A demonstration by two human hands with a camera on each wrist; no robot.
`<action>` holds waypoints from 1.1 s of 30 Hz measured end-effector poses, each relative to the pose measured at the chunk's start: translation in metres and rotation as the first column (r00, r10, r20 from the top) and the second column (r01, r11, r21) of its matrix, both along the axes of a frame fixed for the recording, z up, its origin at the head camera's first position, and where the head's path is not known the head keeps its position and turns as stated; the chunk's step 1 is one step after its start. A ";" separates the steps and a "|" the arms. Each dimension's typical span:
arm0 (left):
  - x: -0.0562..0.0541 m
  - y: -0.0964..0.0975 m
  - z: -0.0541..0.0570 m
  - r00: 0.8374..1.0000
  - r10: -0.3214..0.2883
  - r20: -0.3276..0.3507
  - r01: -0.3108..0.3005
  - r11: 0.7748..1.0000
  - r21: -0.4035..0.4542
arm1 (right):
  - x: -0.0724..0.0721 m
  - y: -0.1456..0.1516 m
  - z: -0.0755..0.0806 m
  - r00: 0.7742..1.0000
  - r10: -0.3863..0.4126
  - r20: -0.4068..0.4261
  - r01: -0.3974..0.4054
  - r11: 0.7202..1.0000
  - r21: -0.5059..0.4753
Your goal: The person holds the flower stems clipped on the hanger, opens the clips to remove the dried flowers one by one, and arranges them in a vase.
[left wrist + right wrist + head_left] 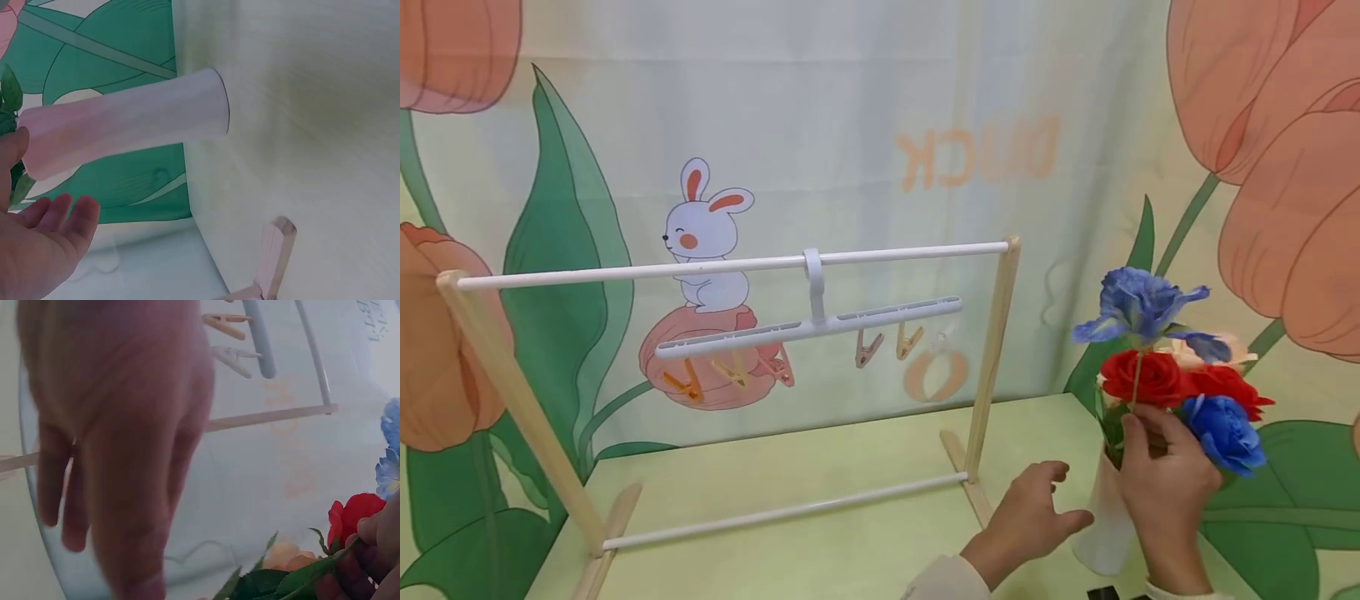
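My right hand (1172, 479) pinches the thin stem of a ruffled blue flower (1138, 304) between thumb and fingers, above the mouth of a vase (1105, 525). Red roses (1142, 377), a bright blue rose (1223, 433) and a pale peach flower (1206, 352) cluster around that stem. In the left wrist view the vase (125, 122) is a smooth tapered one, pinkish at its mouth and standing on the table. Left of the vase is my left hand (1026, 518), fingers and thumb spread apart and holding nothing. That hand covers much of the right wrist view.
A wooden rack with white rods (737, 265) stands on the pale green table (880, 533) to the left. From its top rod hangs a white hanger (760, 335) with several coloured clips, including an orange clip (685, 383). A curtain printed with flowers and a rabbit (703, 233) stands behind.
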State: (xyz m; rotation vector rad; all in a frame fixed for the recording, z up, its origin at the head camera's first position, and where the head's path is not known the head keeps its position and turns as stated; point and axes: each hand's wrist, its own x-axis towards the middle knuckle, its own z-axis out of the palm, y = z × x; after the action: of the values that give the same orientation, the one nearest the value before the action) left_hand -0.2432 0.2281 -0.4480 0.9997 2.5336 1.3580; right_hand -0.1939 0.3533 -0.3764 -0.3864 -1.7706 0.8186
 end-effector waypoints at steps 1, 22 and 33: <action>0.001 0.004 0.000 1.000 0.000 0.013 0.000 1.000 0.002 | 0.000 0.002 0.002 1.000 -0.009 -0.011 0.009 1.000 -0.012; 0.007 0.052 0.015 0.983 0.101 0.154 -0.101 0.995 -0.004 | -0.011 0.016 0.000 0.998 -0.057 0.016 0.058 0.998 -0.034; 0.011 0.059 0.012 0.993 0.114 0.039 -0.117 0.990 0.081 | -0.003 0.023 -0.021 0.984 -0.077 0.163 0.077 0.997 0.006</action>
State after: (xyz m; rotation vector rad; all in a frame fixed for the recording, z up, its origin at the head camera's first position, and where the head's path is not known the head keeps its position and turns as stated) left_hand -0.2321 0.2869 -0.4361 0.8464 2.5651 1.5085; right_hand -0.1969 0.3758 -0.3969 -0.5321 -1.8948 0.7492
